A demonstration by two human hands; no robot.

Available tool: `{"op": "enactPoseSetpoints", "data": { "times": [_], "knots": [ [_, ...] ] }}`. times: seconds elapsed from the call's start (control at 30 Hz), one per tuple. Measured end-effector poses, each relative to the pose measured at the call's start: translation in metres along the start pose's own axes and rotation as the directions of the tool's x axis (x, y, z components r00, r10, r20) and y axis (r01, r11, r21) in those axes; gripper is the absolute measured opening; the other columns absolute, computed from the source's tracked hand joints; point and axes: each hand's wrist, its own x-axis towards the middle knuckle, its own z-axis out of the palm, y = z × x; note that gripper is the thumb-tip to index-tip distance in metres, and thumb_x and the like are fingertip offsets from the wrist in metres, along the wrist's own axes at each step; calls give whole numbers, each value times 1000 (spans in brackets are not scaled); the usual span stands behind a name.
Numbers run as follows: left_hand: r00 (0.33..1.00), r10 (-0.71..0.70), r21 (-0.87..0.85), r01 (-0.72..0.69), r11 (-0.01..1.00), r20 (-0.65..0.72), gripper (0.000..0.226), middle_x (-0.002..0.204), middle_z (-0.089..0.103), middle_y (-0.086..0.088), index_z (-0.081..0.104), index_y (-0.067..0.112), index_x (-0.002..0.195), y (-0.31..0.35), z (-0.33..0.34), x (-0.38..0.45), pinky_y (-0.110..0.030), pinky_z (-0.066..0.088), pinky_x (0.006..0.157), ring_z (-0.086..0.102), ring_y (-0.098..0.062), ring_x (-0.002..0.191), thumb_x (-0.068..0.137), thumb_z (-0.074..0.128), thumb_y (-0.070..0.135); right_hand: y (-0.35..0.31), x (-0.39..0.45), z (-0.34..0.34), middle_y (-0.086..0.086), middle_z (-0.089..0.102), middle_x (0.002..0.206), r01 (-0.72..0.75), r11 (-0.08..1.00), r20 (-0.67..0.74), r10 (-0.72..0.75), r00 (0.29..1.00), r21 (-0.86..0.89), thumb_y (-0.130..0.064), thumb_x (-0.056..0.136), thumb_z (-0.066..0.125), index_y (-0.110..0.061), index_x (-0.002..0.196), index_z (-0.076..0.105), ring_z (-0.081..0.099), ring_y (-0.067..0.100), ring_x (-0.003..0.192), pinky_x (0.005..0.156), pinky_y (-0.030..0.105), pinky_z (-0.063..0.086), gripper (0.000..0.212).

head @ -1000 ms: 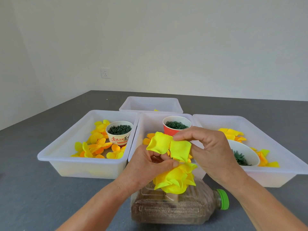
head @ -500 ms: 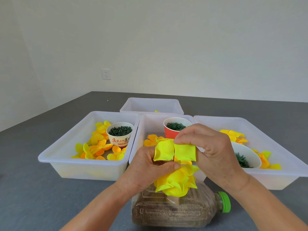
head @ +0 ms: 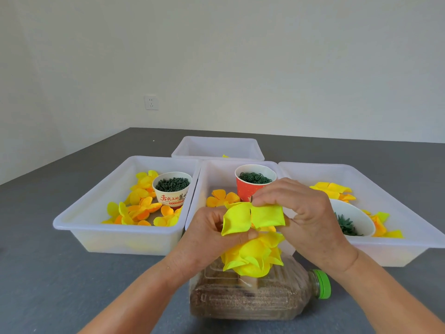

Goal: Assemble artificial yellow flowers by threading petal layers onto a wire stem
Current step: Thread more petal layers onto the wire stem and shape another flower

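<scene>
Nearest us, a bottle (head: 252,297) lies on its side, green cap (head: 321,284) to the right. Just above it we hold the yellow flower (head: 252,257) — our left hand (head: 204,239) pinches it, our right hand (head: 305,215) pinches the top petal layer (head: 252,218). Beyond stand three trays — the middle tray (head: 214,172) holds a red cup (head: 248,189).
</scene>
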Motion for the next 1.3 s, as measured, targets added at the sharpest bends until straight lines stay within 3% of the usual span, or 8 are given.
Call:
{"op": "enactPoseSetpoints", "data": {
  "times": [0.13,0.43,0.7,0.87,1.0,1.1,1.2,1.3],
  "knots": [
    [1000,-28,-28,29,999,9,21,74,72,-1,71,2,80,3,0,-4,-21,51,63,65,-9,70,64,72,17,1,-3,-2,6,71,83,-13,1000,30,12,999,4,9,64,73,-1,83,73,64,18,79,76,33,50,21],
    [999,-48,6,48,999,8,26,96,58,-35,70,-6,92,7,-12,-12,-44,46,82,57,-29,87,72,65,10,2,-8,-2,8,71,84,27,999,26,-28,999,20,3,73,67,-1,83,74,65,24,79,74,38,50,13],
    [997,-73,38,74,997,-5,17,101,58,-33,74,1,90,10,-10,-11,-51,45,90,57,-41,95,74,72,3,3,-8,-2,4,71,85,-44,995,43,41,998,89,3,72,68,-3,84,74,63,17,83,78,33,51,15],
    [996,-91,45,90,995,15,18,103,67,-21,72,-2,94,9,-8,-9,-39,52,86,64,-31,95,77,68,-6,5,-12,-1,4,71,82,-140,968,51,133,990,207,-4,72,69,-3,83,74,63,16,83,77,35,52,12],
    [994,-89,84,94,992,-66,17,94,70,-18,70,-3,90,6,-9,-7,-41,53,81,66,-31,86,74,71,-7,6,-15,1,5,71,82,-161,963,58,152,987,216,0,73,66,-3,82,74,63,15,83,77,32,52,12],
    [981,-29,251,77,965,-190,25,87,68,-10,64,7,87,4,-9,-6,-34,53,76,63,-29,85,68,75,-5,4,-15,1,5,71,83,-129,977,58,120,991,172,1,74,66,-3,83,74,62,14,83,79,29,52,12],
    [952,119,351,-12,936,-283,48,93,63,2,56,25,94,4,-10,-7,-22,52,74,60,-12,87,60,86,9,3,-15,1,6,72,84,-88,991,59,82,995,101,0,75,67,-3,84,74,64,16,83,79,31,51,12],
    [914,335,460,-202,865,-228,55,106,57,5,54,34,105,9,-10,-8,-17,48,76,56,-9,95,62,85,17,1,-16,1,5,72,85,-89,994,62,85,994,61,0,74,67,-4,86,74,65,20,84,79,36,52,14]
  ]
}}
